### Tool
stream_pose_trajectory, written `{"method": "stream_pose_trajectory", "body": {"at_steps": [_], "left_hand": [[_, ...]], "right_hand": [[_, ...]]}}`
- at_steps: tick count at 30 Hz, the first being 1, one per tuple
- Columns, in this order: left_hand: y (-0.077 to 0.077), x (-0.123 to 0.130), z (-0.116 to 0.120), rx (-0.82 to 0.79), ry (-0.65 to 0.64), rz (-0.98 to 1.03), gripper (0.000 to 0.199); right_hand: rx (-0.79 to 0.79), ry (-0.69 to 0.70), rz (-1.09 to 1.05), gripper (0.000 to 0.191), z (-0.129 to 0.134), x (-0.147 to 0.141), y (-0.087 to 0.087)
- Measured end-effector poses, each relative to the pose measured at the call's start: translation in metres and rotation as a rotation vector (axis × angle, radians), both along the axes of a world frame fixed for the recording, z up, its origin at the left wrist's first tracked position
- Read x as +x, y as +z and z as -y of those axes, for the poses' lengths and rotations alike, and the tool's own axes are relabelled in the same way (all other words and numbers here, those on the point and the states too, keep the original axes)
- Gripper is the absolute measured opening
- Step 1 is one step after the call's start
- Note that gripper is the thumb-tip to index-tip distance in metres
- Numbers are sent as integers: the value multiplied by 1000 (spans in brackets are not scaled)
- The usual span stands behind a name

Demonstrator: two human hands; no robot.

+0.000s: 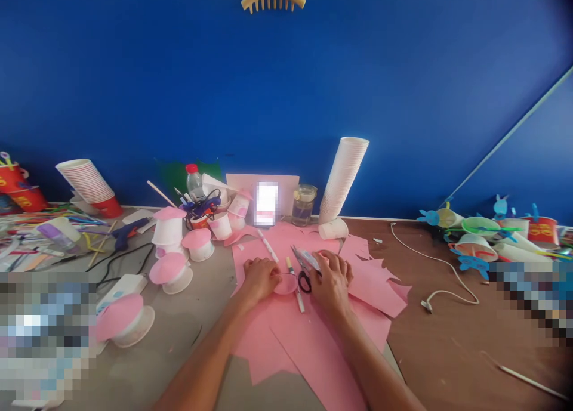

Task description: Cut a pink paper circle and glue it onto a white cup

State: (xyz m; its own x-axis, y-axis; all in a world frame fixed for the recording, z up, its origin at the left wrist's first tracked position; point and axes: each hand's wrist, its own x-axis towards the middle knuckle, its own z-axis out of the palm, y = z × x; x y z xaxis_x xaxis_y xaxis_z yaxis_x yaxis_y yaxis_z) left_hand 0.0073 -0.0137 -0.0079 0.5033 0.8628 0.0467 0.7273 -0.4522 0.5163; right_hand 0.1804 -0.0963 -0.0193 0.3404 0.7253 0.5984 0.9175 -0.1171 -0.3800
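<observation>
The work area is a grey tabletop [147, 345] that meets a brown wooden board [447, 345] on the right, with a blue wall [286, 83] behind both. Overlapping pink paper sheets [308, 339] with jagged cut edges fill the middle and run off the bottom of the view, leaving open room on the board to the right and on the grey surface to the left.

Both hands sit close together on the sheets. The left hand [261, 278] is half curled, its fingertips at the edge of a small round pink piece [285, 284], which lies between the 2 hands. The right hand [330, 281] is loosely spread beside a pair of black-handled scissors [304, 281]; I cannot tell whether either hand has a firm hold. A white marker [295, 296] lies under the scissors.

A second white pen [267, 245] lies just ahead of the left hand. Beyond it stand a glass jar [303, 205] and a tall stack of white paper cups [342, 178]. To the left are 3 white cups topped with pink [199, 245], and a glue gun [128, 233]. A white cable [447, 268] curves across the board.
</observation>
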Motion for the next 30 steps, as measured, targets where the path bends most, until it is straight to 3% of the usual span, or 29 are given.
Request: {"method": "stream_pose_trajectory", "body": {"at_steps": [4,10,13,16,21,25,30], "left_hand": [[3,3,2,-22,0,-42,12],[2,3,5,-8,-31,-26,8],[3,4,6,14,-21,-3,10],[9,3,6,16,23,101,13],[22,-2,7,-187,-91,401,24],[26,-1,10,-287,-136,458,19],[23,3,10,-332,-39,545,23]], "right_hand": [[-29,57,-89,19,7,-7,10],[-163,180,-73,32,13,-28,15],[-211,170,-66,25,12,-34,11],[-222,132,-214,21,9,-32,8],[-135,122,-453,29,7,-23,10],[-56,115,-468,29,7,-21,12],[79,333,-589,21,9,-20,14]]}}
